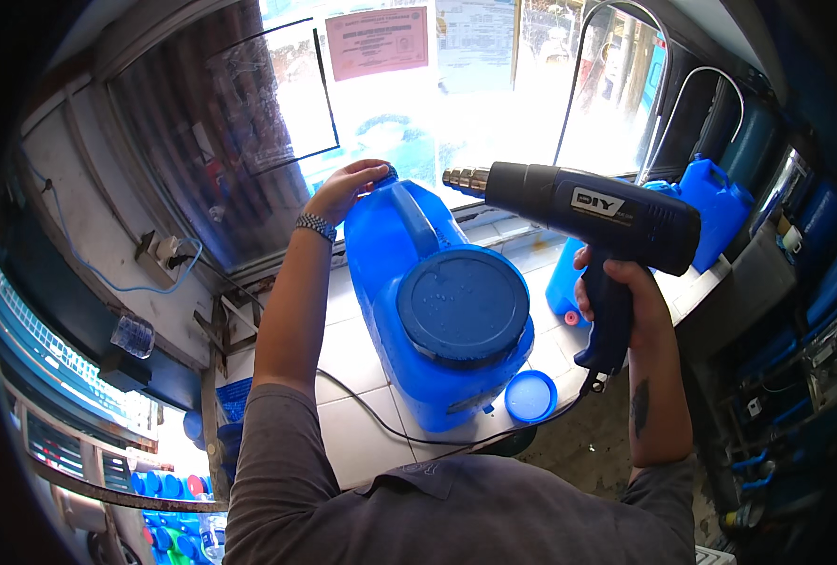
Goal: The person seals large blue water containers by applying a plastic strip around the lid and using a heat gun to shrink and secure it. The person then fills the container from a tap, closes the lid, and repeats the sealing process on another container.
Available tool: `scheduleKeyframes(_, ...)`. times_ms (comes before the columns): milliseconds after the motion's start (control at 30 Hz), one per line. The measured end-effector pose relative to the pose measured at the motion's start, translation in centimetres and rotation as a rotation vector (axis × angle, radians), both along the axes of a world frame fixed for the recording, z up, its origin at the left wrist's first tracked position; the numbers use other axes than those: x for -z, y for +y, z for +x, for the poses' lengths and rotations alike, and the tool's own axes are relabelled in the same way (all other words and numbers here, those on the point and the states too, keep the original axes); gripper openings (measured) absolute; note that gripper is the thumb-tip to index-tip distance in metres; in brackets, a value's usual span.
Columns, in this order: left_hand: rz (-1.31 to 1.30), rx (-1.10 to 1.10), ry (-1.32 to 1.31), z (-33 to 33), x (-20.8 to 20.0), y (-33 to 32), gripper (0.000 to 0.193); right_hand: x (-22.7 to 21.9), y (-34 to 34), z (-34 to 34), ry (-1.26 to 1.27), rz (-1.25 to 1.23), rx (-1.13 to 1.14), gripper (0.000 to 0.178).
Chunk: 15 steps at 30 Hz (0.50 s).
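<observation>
Grey shirt (456,518) nearest; left hand (348,188) pinching cap (392,173) of blue jug (373,268); right hand (643,301) grips heat gun (579,205), nozzle (466,181) facing left hand

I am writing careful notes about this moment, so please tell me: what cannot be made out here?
All in the head view:
Small dark cap: partly covered by the left hand.
Heat gun: any trigger is hidden by the right hand.
Blue container: its inside is closed off by the wide lid.
Cord: lost from sight under the left forearm.
</observation>
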State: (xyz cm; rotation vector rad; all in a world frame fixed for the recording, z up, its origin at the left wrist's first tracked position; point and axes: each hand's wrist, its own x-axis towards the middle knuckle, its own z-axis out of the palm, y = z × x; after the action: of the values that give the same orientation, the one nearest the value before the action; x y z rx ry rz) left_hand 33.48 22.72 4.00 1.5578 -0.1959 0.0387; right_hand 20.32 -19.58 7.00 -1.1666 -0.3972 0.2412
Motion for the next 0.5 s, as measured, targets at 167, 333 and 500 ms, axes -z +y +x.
scheduleKeyframes(167, 0.055, -0.021, 0.021, 0.7, 0.2, -0.2, 0.068, -0.1, 0.5, -0.3, -0.05, -0.041, 0.025, 0.04)
scheduleKeyframes(333, 0.117, 0.036, -0.03, 0.6, 0.3, -0.4, 0.098, -0.2, 0.9, -0.8, -0.087, -0.062, 0.049, 0.04)
scheduleKeyframes(500, 0.046, 0.095, 0.032, -1.3, 0.3, 0.2, 0.111, -0.2, 0.9, -1.6, -0.088, -0.081, 0.089, 0.042)
